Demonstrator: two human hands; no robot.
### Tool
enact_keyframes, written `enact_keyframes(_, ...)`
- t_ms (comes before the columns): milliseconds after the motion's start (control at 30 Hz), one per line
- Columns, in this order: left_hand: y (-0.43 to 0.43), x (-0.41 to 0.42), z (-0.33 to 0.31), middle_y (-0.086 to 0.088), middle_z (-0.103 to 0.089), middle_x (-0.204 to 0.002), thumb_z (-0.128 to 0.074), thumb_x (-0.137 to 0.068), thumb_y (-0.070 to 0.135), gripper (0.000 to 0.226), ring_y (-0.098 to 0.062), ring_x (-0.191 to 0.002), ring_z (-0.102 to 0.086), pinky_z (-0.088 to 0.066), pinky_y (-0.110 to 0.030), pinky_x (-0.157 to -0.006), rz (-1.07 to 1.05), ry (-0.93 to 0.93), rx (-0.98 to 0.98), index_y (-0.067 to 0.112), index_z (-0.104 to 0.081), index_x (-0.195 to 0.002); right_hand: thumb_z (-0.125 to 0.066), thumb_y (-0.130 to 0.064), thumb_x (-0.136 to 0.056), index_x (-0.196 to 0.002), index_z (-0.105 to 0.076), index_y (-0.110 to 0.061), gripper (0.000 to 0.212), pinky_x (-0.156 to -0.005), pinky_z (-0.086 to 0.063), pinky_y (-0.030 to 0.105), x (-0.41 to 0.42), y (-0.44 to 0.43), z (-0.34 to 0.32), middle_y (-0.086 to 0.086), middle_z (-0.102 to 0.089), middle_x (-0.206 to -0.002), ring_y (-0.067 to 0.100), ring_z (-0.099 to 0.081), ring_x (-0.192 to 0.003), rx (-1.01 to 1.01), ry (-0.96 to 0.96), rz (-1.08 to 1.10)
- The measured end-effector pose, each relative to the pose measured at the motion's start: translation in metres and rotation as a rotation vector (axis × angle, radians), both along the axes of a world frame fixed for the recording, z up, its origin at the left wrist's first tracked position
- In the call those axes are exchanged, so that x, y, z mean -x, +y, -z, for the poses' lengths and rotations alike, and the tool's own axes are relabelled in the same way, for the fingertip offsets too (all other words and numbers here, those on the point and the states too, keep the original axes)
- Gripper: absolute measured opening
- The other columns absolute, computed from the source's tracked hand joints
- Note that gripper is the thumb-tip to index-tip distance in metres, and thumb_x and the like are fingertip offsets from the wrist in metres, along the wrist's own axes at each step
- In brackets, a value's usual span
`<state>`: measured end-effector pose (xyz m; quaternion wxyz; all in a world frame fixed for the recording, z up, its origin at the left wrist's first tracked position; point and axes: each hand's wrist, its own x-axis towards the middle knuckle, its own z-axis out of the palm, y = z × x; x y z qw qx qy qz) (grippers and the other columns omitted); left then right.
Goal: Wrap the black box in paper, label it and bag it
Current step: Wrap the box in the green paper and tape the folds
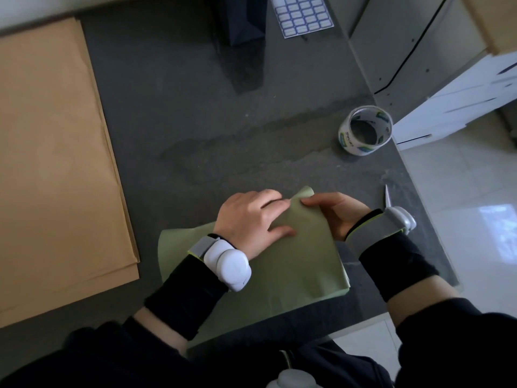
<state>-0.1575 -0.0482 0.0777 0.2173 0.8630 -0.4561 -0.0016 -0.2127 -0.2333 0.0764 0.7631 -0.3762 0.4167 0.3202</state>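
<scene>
Wrapping judged in hand: green paper (302, 264), lower centre, is pressed by the spread left hand (251, 219) and pinched by the right hand (333, 214); black box unseen, presumably beneath; tape roll (365, 130) expected next.

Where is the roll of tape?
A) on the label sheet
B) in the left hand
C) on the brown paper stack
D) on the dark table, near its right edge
D: the tape roll stands alone on the dark table near its right edge, beyond the right hand, which grips the green paper.
</scene>
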Motion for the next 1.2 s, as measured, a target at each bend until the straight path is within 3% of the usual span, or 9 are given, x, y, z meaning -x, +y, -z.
enact_keyframes(200,0.003,0.007,-0.009,0.006,-0.068,-0.090,-0.049,-0.069,0.070,0.057,-0.019,-0.071,-0.066,-0.049,-0.028,-0.060,-0.166,0.124,-0.049,0.021,-0.068,-0.093,-0.065,-0.026,-0.072,-0.101,-0.062,-0.004,0.037,-0.102,-0.041,0.036,0.013,-0.001,-0.007,0.013,-0.061,-0.101,0.024,-0.057,-0.093,0.126,-0.009,0.043)
enact_keyframes(267,0.004,0.007,-0.017,0.007,-0.068,-0.099,-0.045,-0.070,0.073,0.065,-0.019,-0.082,-0.067,-0.048,-0.029,-0.066,-0.224,0.191,-0.110,0.023,-0.065,-0.105,-0.061,-0.028,-0.084,-0.087,-0.061,-0.010,0.018,-0.081,-0.048,0.028,0.020,0.000,-0.013,0.004,-0.061,-0.081,0.017,-0.057,-0.076,0.176,-0.023,0.088)
enact_keyframes(400,0.016,-0.003,-0.029,0.014,-0.054,-0.128,-0.048,-0.075,0.075,0.067,-0.012,-0.113,-0.054,-0.043,-0.029,-0.086,-0.286,0.388,-0.343,0.035,-0.048,-0.129,-0.058,-0.021,-0.090,-0.068,-0.052,-0.014,0.024,-0.043,-0.043,0.018,0.029,0.002,-0.022,-0.003,-0.049,-0.052,0.008,-0.049,-0.043,0.344,-0.122,0.351)
enact_keyframes(533,0.046,-0.013,-0.041,0.013,-0.048,-0.137,-0.060,-0.068,0.073,0.077,-0.011,-0.124,-0.047,-0.039,-0.029,-0.097,-0.318,0.534,-0.411,0.037,-0.044,-0.134,-0.055,-0.021,-0.093,-0.060,-0.039,-0.019,0.036,-0.035,-0.027,0.014,0.050,-0.004,-0.032,-0.008,-0.032,-0.037,0.006,-0.029,-0.028,0.523,-0.139,0.670)
enact_keyframes(700,0.066,-0.007,-0.044,0.011,-0.061,-0.120,-0.072,-0.074,0.052,0.058,-0.009,-0.099,-0.056,-0.038,-0.020,-0.081,-0.287,0.690,-0.428,0.032,-0.054,-0.126,-0.056,-0.032,-0.092,-0.051,-0.035,-0.017,0.049,-0.037,-0.023,0.017,0.097,0.012,-0.039,-0.004,-0.031,-0.032,0.011,-0.028,-0.027,0.625,-0.109,0.536)
enact_keyframes(800,0.067,-0.002,-0.044,0.011,-0.063,-0.112,-0.071,-0.074,0.053,0.054,-0.013,-0.097,-0.058,-0.040,-0.023,-0.080,-0.334,0.665,-0.425,0.031,-0.056,-0.121,-0.057,-0.041,-0.089,-0.046,-0.047,-0.010,0.054,-0.035,-0.035,0.018,0.125,0.027,-0.051,0.004,-0.046,-0.036,0.015,-0.043,-0.029,0.588,-0.139,0.234)
enact_keyframes(967,0.069,0.006,-0.043,0.011,-0.062,-0.100,-0.067,-0.076,0.056,0.050,-0.014,-0.091,-0.058,-0.039,-0.024,-0.076,-0.371,0.632,-0.444,0.027,-0.058,-0.116,-0.052,-0.049,-0.090,-0.099,-0.058,-0.002,0.049,-0.059,-0.054,0.024,0.141,0.057,-0.051,0.015,-0.068,-0.084,0.017,-0.064,-0.062,0.360,-0.049,-0.434)
enact_keyframes(1100,0.067,0.014,-0.047,0.002,-0.063,-0.104,-0.061,-0.081,0.058,0.054,-0.018,-0.086,-0.055,-0.037,-0.026,-0.072,-0.385,0.534,-0.496,0.019,-0.056,-0.117,-0.060,-0.034,-0.089,-0.095,-0.056,-0.010,0.025,-0.080,-0.051,0.029,0.139,0.074,-0.036,0.016,-0.061,-0.100,0.019,-0.058,-0.077,0.262,-0.071,-0.265)
enact_keyframes(1200,0.070,0.025,-0.051,0.000,-0.058,-0.085,-0.059,-0.082,0.059,0.045,-0.019,-0.075,-0.050,-0.033,-0.026,-0.058,-0.447,0.490,-0.502,0.016,-0.052,-0.094,-0.064,-0.021,-0.087,-0.086,-0.058,-0.011,0.012,-0.080,-0.049,0.030,0.137,0.074,-0.037,0.010,-0.058,-0.084,0.018,-0.056,-0.073,0.172,-0.130,-0.101)
